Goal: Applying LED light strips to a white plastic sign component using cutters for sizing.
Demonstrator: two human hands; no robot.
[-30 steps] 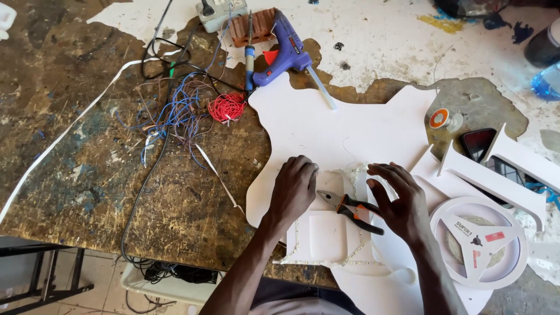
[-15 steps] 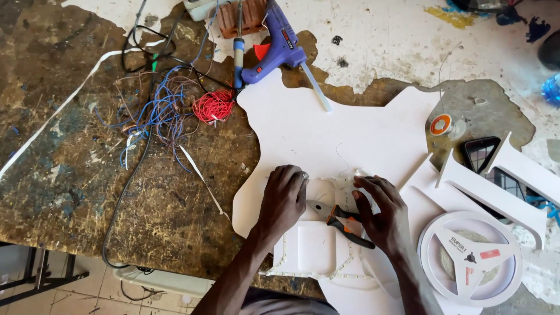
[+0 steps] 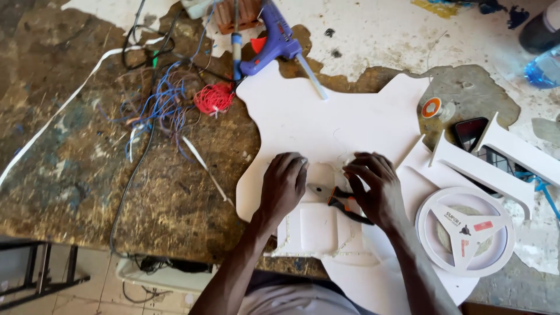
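My left hand (image 3: 284,185) presses palm down on a white moulded plastic piece (image 3: 318,228) that lies on a large white cut-out sheet (image 3: 326,119). My right hand (image 3: 376,188) rests beside it, its fingers curled over the same piece. Small pliers with orange and black handles (image 3: 343,203) lie between the two hands, partly under my right palm. Whether the right hand grips them is not visible.
A blue glue gun (image 3: 274,42) lies at the sheet's top edge. Tangled blue wires (image 3: 160,108) and a red wire bundle (image 3: 214,98) sit to the left. A white strip reel (image 3: 465,230), white angled pieces (image 3: 484,169), a phone (image 3: 471,133) and a small tape roll (image 3: 432,108) lie on the right.
The view has shifted, so everything sits higher and further left in frame. Both hands stay on the white piece, almost unmoved.
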